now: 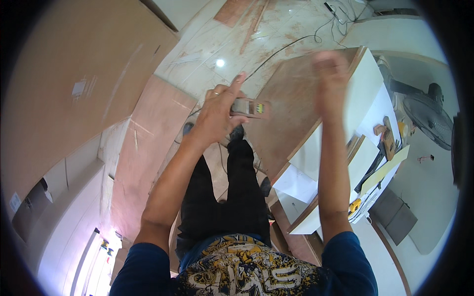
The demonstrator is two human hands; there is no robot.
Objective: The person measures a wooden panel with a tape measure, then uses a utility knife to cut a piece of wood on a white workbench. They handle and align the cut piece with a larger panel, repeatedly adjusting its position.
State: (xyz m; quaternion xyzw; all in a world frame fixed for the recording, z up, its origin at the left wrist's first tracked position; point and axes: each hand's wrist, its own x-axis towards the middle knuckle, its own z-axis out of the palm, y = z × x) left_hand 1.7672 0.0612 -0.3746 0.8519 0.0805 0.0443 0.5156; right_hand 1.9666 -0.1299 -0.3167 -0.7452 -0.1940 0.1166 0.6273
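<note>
My left hand point(217, 109) is closed around a small hand plane point(249, 107) with a brown body, a grey metal part and a yellow-green patch. The plane is held out in front of me, above the floor beside a large brown board. My right hand point(331, 66) is raised over the far end of the white-faced panel point(365, 74). Motion blurs its fingers, so I cannot make out whether they hold anything or touch the panel's edge.
Right, a white work surface point(368, 118) carries a wooden tool point(390, 140), a yellow tape measure point(354, 204) and strips. A fan point(428, 118) stands beyond. A black cable point(284, 48) crosses the dusty floor. Large brown boards point(84, 64) stand left. My feet are among boards and cable.
</note>
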